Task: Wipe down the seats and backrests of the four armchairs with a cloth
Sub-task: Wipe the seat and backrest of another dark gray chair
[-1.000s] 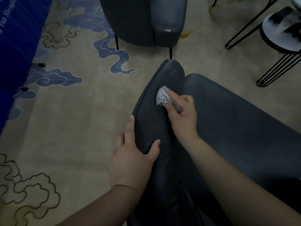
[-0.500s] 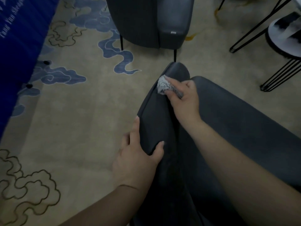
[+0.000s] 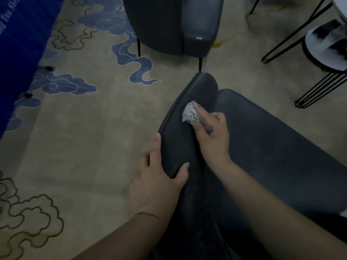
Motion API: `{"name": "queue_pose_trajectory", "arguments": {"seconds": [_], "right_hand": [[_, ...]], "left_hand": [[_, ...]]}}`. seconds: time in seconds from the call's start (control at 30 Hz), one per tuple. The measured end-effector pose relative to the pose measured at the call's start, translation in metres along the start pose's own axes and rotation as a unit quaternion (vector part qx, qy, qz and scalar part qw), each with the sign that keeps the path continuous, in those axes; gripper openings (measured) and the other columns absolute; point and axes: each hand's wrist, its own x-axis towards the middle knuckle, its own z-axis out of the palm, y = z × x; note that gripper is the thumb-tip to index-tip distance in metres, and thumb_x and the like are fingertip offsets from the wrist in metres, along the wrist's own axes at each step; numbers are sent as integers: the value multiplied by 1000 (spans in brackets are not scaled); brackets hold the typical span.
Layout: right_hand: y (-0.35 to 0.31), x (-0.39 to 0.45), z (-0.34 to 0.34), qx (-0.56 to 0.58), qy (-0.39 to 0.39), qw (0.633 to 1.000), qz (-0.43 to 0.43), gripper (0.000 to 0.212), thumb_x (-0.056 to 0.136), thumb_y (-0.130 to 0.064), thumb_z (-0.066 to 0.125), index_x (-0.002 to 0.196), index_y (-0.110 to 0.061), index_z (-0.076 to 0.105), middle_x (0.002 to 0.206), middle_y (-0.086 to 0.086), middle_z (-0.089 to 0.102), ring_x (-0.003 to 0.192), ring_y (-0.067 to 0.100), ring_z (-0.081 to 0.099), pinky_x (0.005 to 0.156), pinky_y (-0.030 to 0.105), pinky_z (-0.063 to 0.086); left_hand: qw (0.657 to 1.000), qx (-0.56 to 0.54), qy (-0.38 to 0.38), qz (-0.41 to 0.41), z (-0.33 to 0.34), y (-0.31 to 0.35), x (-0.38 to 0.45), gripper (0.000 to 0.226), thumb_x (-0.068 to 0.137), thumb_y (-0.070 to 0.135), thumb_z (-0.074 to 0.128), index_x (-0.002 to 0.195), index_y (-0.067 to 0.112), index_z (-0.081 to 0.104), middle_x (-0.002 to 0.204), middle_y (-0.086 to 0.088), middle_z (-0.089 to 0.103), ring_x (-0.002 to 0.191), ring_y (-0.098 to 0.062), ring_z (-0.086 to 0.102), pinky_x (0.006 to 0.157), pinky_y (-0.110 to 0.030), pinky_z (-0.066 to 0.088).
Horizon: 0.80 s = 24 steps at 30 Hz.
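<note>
A dark leather armchair (image 3: pixel 272 147) fills the lower right, with its left armrest (image 3: pixel 185 117) running up the middle of the view. My right hand (image 3: pixel 212 136) presses a crumpled grey cloth (image 3: pixel 190 114) onto the top of that armrest, about halfway along it. Further back along the same armrest my left hand (image 3: pixel 159 182) grips it, thumb on the inner side and fingers over the outer edge. A second dark armchair (image 3: pixel 174 25) stands at the top centre, seen from behind or the side.
A beige carpet (image 3: pixel 84 147) with blue cloud patterns covers the floor. A blue panel (image 3: pixel 20 44) with white lettering slants along the left edge. At the upper right stand a round side table (image 3: pixel 326 45) and black hairpin wire legs (image 3: pixel 319 87).
My right hand pushed the cloth toward the armrest's front tip, then drew it back toward me. My left hand kept its grip on the armrest.
</note>
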Motion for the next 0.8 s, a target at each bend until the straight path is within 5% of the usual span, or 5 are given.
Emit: {"name": "queue_pose_trajectory", "arguments": {"seconds": [0.27,0.43,0.5,0.57,0.8], "right_hand": [[13,95,4,92,89,987,100,34,91,-12,58,125,-17,61,105,1,67,93,2,64,81,5,42],[-1,23,-5,65,71,992,78,39,90,-7,58,128,-17,58,90,-2,71,85,-11,62,60,6,39],[-1,-37,-11,34,29,997,62,44,91,-13,58,127,-38,54,86,8,62,87,8,60,60,13,39],[-8,-82,-18,57,-7,993,99,46,91,-17,60,123,-50,53,94,8,53,81,2,58,69,2,38],[-16,-6,-2,16,44,996,77,36,94,-13,56,129,-21,58,100,20,48,73,0,50,73,4,37]], "left_hand": [[1000,-5,9,-2,0,1,-1,87,71,75,48,142,53,2,132,7,46,99,-22,61,69,-27,38],[1000,-4,7,5,0,0,-2,87,74,73,50,145,49,5,133,4,46,99,-23,61,69,-27,36],[1000,-8,6,4,0,-1,-3,84,77,71,50,146,48,7,134,2,46,100,-26,60,70,-29,39],[1000,-12,8,3,1,0,-2,78,81,67,46,146,47,8,134,0,46,102,-28,60,73,-31,41],[1000,-13,20,12,2,-2,-1,70,86,65,38,146,48,6,137,-1,44,108,-27,57,74,-31,37]]}}
